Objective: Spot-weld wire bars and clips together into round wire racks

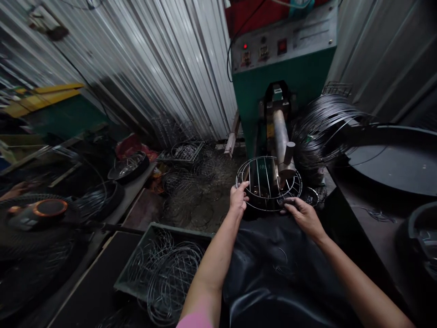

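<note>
A round wire rack, with parallel bars inside a double ring, is held in front of a green machine. My left hand is closed around its left rim, thumb on top. My right hand pinches at its front right edge; whether the fingers grip the rim or a small piece there, I cannot tell. The machine's metal arm ends in an upright cylinder over the rack's right side and hides part of the wires. Black sheeting covers my lap below.
Left of my arm stands a crate full of wire rings. A coil of wire and a large round tray are on the right. Loose wire parts cover the floor. Another person's hand shows at far left beside a fan.
</note>
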The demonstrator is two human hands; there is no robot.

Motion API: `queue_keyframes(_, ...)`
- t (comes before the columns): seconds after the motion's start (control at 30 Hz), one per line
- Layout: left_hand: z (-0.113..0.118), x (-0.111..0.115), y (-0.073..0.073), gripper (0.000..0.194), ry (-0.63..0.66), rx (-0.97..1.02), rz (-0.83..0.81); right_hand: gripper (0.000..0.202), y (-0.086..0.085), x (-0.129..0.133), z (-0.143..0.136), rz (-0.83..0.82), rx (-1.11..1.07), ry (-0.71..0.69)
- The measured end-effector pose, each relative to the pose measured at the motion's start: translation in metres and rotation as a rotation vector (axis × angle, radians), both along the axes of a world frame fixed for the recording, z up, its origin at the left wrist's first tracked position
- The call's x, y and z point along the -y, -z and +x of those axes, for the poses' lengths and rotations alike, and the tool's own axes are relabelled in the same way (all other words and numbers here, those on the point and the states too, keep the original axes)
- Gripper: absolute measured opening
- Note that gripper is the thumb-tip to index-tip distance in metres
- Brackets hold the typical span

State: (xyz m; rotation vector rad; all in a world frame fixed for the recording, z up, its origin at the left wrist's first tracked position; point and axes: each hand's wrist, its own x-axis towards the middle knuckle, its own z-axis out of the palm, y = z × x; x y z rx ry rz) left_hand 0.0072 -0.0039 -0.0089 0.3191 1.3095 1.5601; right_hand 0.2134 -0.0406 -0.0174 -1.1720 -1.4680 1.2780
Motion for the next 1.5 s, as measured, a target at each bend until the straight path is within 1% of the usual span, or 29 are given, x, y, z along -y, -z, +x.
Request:
queue_keyframes(0.2,0.000,-0.006,0.003,0.047,0.017,0.021,-0.017,0.036,-0.003,-0.005,0.002,0.010,-0.005,-0.022)
queue_keyframes(0.47,0.001,-0.011,0.002,0.045,0.010,0.022,-0.049,0.038,0.001,-0.012,0.002,0.026,-0.010,-0.015)
queue_keyframes(0.67,0.001,-0.016,0.000,0.038,0.009,0.022,-0.086,0.031,0.000,-0.017,0.002,0.048,0.027,-0.032)
queue_keyframes(0.8,0.003,-0.013,0.002,0.030,0.004,0.027,-0.084,0.026,0.000,-0.016,0.003,0.081,0.040,-0.035)
queue_keyframes(0.87,0.003,-0.011,0.002,0.033,0.001,0.028,-0.056,0.026,-0.001,-0.015,0.003,0.070,0.037,-0.024)
queue_keyframes(0.97,0.003,-0.007,0.001,0.043,-0.020,0.028,0.011,0.026,-0.003,-0.014,0.002,0.076,0.040,-0.021)
queue_keyframes(1.03,0.003,-0.006,0.001,0.046,-0.031,0.028,0.023,0.025,-0.003,-0.014,0.002,0.089,0.048,-0.018)
queue_keyframes(1.3,0.007,-0.006,0.003,0.042,-0.060,0.053,-0.019,0.024,0.000,-0.016,0.004,0.111,0.063,0.003)
queue_keyframes(1.5,0.005,-0.008,0.000,0.038,-0.045,0.074,-0.064,0.022,0.000,-0.020,0.007,0.140,0.091,-0.018)
